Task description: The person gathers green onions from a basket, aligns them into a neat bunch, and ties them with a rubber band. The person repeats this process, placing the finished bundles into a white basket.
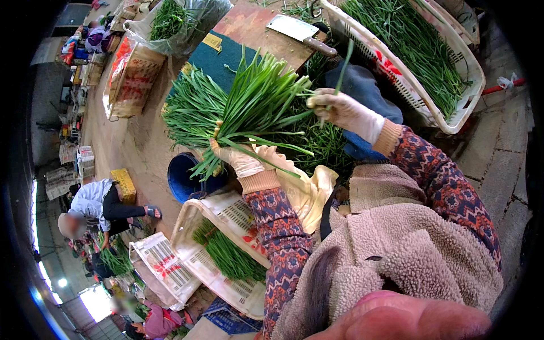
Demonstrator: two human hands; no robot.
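My left hand [244, 161], in a thin pale glove with tan finger covers, is closed around a large bunch of Chinese chives [255, 93]. The cut stem ends fan up and to the right, and leaves hang below the fist. Just right of the bunch, my gloved right hand [346, 112] pinches a few loose chive stalks [345, 68] between thumb and fingers. Behind the bunch lies a wooden board [250, 21] partly covered by a dark green mat [221, 63]. A cleaver [293, 27] with a wooden handle rests on the board's far right side.
At upper right stands a white plastic crate [450, 125] of loose chives. A blue bucket [176, 170] is below my left hand, beside another crate [191, 212] holding bundled chives. A plastic bag [204, 25] of greens tops a crate at upper left. People [95, 199] work at far left.
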